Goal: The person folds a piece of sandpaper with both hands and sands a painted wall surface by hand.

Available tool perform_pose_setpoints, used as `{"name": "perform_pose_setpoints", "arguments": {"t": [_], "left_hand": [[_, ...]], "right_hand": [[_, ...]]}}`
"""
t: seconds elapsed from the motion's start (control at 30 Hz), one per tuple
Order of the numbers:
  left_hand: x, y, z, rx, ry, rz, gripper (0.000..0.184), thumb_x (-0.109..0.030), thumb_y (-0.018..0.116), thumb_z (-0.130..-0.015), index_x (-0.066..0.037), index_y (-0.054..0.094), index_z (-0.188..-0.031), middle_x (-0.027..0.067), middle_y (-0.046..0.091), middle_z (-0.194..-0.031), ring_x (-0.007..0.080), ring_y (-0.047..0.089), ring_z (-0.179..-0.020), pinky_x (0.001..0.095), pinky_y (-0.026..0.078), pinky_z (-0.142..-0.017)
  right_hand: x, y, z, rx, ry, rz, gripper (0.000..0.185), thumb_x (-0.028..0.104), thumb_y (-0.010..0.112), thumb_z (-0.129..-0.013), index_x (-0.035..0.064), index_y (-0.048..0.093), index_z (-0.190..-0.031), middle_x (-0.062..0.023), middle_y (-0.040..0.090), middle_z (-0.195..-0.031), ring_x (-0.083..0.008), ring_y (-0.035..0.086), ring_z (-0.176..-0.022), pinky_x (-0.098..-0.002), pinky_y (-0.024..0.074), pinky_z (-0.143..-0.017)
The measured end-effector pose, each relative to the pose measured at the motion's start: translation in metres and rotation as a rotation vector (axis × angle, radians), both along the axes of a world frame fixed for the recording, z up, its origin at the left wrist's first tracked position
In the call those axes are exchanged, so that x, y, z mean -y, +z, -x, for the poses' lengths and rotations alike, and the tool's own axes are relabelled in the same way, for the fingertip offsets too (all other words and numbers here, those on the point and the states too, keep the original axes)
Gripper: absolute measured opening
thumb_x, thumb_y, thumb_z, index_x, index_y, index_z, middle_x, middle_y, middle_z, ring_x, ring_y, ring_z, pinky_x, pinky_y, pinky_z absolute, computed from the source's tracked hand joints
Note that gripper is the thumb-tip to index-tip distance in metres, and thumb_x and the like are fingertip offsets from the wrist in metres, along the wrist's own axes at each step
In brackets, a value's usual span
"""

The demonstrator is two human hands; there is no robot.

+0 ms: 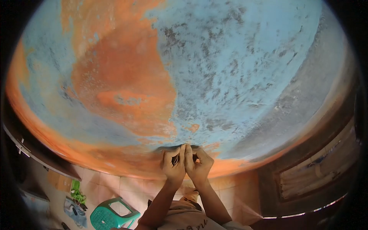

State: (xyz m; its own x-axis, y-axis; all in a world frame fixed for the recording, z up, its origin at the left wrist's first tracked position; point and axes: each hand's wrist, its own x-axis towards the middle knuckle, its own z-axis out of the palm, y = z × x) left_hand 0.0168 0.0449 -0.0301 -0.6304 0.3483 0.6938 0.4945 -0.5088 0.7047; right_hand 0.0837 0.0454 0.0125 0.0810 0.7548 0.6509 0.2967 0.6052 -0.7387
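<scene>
Close to the near edge of a large surface (pixel 214 69) with worn blue, orange and grey patches, my left hand (pixel 174 165) and my right hand (pixel 197 163) are side by side, touching at the fingertips. The fingers of both hands are bent and pressed together. Something thin and dark shows inside the curl of my left hand; too little of it is visible to name. What the fingertips of either hand pinch is too small to make out.
A green plastic stool (pixel 105 216) is at the lower left on the tiled floor (pixel 130 186). Beyond it are a bright green cord (pixel 78 191) and a bluish cloth (pixel 75 211). A dark framed panel (pixel 318 168) is at the right.
</scene>
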Motion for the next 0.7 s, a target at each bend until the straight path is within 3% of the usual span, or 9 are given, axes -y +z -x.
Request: {"name": "perform_pose_setpoints", "arguments": {"t": [0.1,0.17,0.2,0.27,0.4,0.47,0.63,0.7], "left_hand": [[0.002,0.012,0.002,-0.007,0.018,0.045,0.018,0.000,0.079,-0.080,-0.002,0.062,-0.084,0.0088,0.060,-0.075,0.0149,0.056,-0.060,0.0265,0.046,-0.052],[-0.004,0.002,0.002,0.022,-0.030,-0.002,0.017,-0.003,0.076,-0.085,0.000,0.059,-0.083,0.0029,0.063,-0.076,0.0043,0.055,-0.066,0.0211,0.047,-0.059],[-0.007,-0.005,0.001,0.024,-0.030,-0.005,0.017,-0.003,0.076,-0.085,0.000,0.059,-0.083,0.0029,0.063,-0.076,0.0043,0.055,-0.066,0.0211,0.047,-0.059],[-0.005,-0.019,-0.002,0.073,-0.051,0.036,0.015,-0.001,0.074,-0.086,0.000,0.060,-0.084,0.0028,0.062,-0.080,0.0044,0.054,-0.069,0.0204,0.047,-0.061],[0.003,0.010,0.000,0.007,-0.034,0.065,0.014,-0.001,0.073,-0.087,0.000,0.059,-0.084,0.0026,0.061,-0.082,0.0046,0.054,-0.071,0.0197,0.047,-0.063],[-0.002,0.018,0.000,0.025,-0.009,-0.030,0.018,-0.001,0.079,-0.080,-0.002,0.061,-0.082,0.0083,0.060,-0.073,0.0134,0.057,-0.061,0.0262,0.047,-0.052],[-0.002,-0.009,-0.001,0.013,-0.004,0.007,0.019,-0.001,0.080,-0.079,-0.001,0.061,-0.082,0.0081,0.059,-0.073,0.0136,0.055,-0.058,0.0273,0.045,-0.051],[0.001,-0.004,-0.003,-0.001,0.013,0.084,0.017,-0.003,0.075,-0.085,0.000,0.059,-0.082,0.0030,0.062,-0.077,0.0043,0.054,-0.069,0.0205,0.047,-0.062]], "right_hand": [[0.000,0.014,0.003,-0.013,-0.028,-0.027,0.014,0.006,0.070,-0.088,-0.0002,0.064,-0.076,-0.0115,0.063,-0.069,-0.0166,0.058,-0.054,-0.0287,0.0449,-0.050],[-0.004,0.001,0.005,-0.046,-0.024,-0.033,0.016,0.005,0.069,-0.089,-0.0012,0.064,-0.075,-0.0095,0.062,-0.065,-0.0118,0.054,-0.053,-0.0263,0.0422,-0.048],[-0.008,-0.004,0.005,-0.084,-0.021,-0.066,0.018,0.004,0.068,-0.090,-0.0022,0.063,-0.073,-0.0075,0.061,-0.062,-0.0069,0.050,-0.051,-0.0239,0.0395,-0.047],[-0.007,-0.008,-0.001,-0.033,-0.018,-0.066,0.019,0.004,0.068,-0.090,-0.0022,0.063,-0.073,-0.0071,0.061,-0.062,-0.0064,0.050,-0.051,-0.0235,0.0397,-0.048],[-0.003,0.001,0.003,-0.099,0.015,-0.051,0.018,0.004,0.067,-0.091,-0.0025,0.062,-0.074,-0.0069,0.062,-0.063,-0.0051,0.051,-0.053,-0.0227,0.0406,-0.049],[-0.007,0.003,0.002,-0.068,0.023,-0.047,0.018,0.004,0.067,-0.091,-0.0027,0.063,-0.075,-0.0069,0.062,-0.063,-0.0049,0.051,-0.053,-0.0225,0.0405,-0.049],[-0.007,-0.011,-0.003,0.007,0.037,-0.036,0.018,0.004,0.066,-0.091,-0.0029,0.063,-0.075,-0.0067,0.063,-0.065,-0.0044,0.051,-0.055,-0.0218,0.0403,-0.049],[-0.007,-0.008,0.000,-0.059,0.027,-0.024,0.019,0.004,0.066,-0.092,-0.0027,0.063,-0.074,-0.0061,0.063,-0.064,-0.0041,0.051,-0.055,-0.0216,0.0404,-0.050]]}}
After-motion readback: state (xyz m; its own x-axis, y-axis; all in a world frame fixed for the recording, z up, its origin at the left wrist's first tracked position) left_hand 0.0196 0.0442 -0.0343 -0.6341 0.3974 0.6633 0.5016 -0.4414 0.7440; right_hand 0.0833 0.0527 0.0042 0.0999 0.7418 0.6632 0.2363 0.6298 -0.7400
